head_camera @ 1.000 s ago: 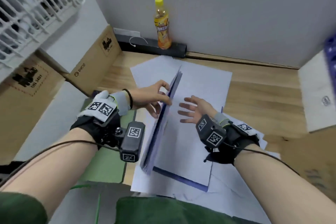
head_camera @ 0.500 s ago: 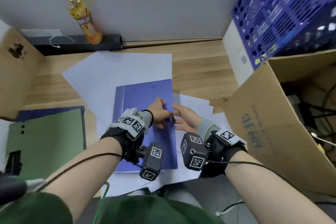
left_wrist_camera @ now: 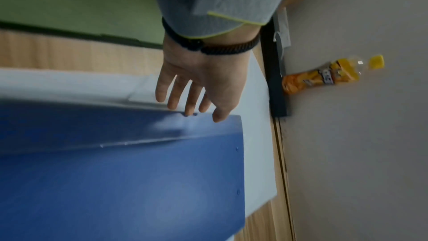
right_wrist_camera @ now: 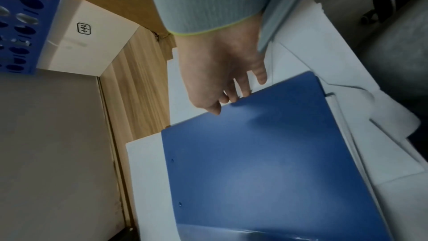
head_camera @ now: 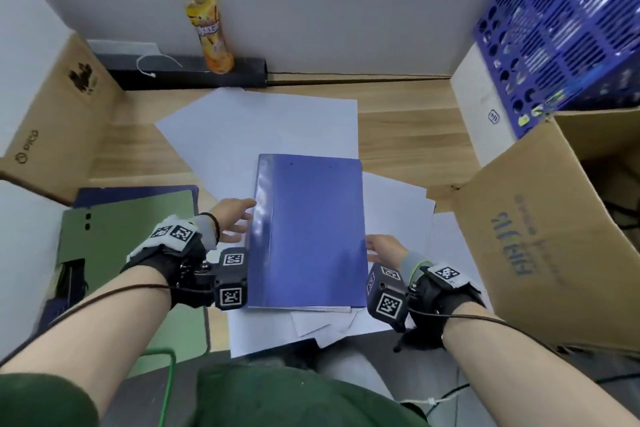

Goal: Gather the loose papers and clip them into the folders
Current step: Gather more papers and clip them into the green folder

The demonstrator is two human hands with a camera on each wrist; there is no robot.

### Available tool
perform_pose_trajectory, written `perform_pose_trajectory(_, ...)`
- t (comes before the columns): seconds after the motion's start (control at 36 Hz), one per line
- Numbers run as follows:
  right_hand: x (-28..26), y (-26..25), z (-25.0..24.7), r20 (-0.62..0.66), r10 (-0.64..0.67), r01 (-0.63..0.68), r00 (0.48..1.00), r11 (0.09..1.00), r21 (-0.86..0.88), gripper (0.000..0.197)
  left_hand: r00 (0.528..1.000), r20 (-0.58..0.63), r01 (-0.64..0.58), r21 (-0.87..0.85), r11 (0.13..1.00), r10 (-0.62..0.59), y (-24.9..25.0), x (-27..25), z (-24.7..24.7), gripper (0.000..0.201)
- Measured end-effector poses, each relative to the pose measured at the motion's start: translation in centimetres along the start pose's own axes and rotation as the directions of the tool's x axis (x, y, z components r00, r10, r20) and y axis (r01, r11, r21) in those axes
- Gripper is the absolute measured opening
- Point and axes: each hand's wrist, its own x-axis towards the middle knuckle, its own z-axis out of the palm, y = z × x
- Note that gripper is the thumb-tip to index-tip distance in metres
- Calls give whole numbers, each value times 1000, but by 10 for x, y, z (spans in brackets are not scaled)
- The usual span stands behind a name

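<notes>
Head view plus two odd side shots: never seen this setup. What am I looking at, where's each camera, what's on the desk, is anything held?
No robot here: a person works with bare hands, wearing a camera on the head and one on each wrist; the black blocks with square markers are those wrist cameras.

The head view looks down at a wooden desk. A closed blue folder lies on loose white papers. A green folder lies to the left and an orange drink bottle stands by the wall. Cardboard boxes and a blue crate stand around.

The left wrist view shows the left hand, fingers straight, tips at the blue folder's edge. The right wrist view shows the right hand touching the opposite edge, its fingertips partly hidden. Neither hand clearly grips anything.
</notes>
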Motion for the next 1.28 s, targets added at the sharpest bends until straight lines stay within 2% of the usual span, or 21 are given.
perform_pose_trajectory(0.08, 7, 10, 4, -61, -32, 30, 998, 999, -33, 13, 999, 32, 23, -32, 999, -22, -21, 2, -12, 27)
perform_pose_trajectory(0.19, 0, 14, 12, -67, -65, 65, 996, 998, -6, 23, 993, 115, 15, -145, 989, 2, -39, 0, -10, 9)
perform_pose_trajectory(0.28, -13, 12, 17, -109, -77, 81, 991, 996, 29, 33, 991, 121, -24, -215, 976, 51, -40, -1, -6, 12)
perform_pose_trajectory(0.36, -17, 15, 21, -145, -89, 93, 985, 996, 18, 26, 987, 139, -42, -244, 969, 78, -46, -1, -4, 6)
perform_pose_trajectory(0.44, -17, 18, 23, -170, -107, 106, 980, 994, -17, 13, 981, 148, -81, -257, 963, 122, -50, -1, -5, 10)
perform_pose_trajectory(0.53, -20, 15, 27, -155, -114, 118, 981, 993, 14, 11, 947, 262, -102, -296, 950, 184, -47, -9, -4, 13)
perform_pose_trajectory(0.58, -20, 13, 28, -121, -128, 131, 984, 991, 14, 11, 925, 303, -136, -303, 943, 231, -44, -14, -3, 24)
perform_pose_trajectory(0.69, -24, 4, 29, -64, -148, 146, 987, 989, -28, 18, 933, 154, -265, -320, 909, 326, -29, -14, -11, 39)
perform_pose_trajectory(0.83, -27, -11, 25, -34, -180, 181, 983, 983, 41, 45, 914, 21, -363, -407, 838, 406, -1, -13, -23, 37)
perform_pose_trajectory(0.86, -26, -14, 25, -30, -187, 188, 982, 981, 47, 46, 907, 4, -378, -434, 817, 422, 5, -13, -25, 35)
perform_pose_trajectory(0.94, -29, -23, 19, 8, -204, 202, 979, 972, 118, 24, 880, -61, -435, -500, 749, 470, 21, -8, -23, 32)
perform_pose_trajectory(1.03, -30, -30, 11, 83, -227, 209, 970, 960, 185, 28, 872, -116, -454, -552, 699, 475, 38, -3, -12, 28)
perform_pose_trajectory(1.14, -27, -42, 1, 177, -291, 241, 940, 936, 259, 37, 873, -109, -442, -591, 675, 475, 63, 5, 16, 26)
perform_pose_trajectory(1.28, -20, -66, -4, 98, -290, 232, 952, 892, 388, 31, 881, -23, -394, -587, 707, 472, 87, 15, 51, 27)
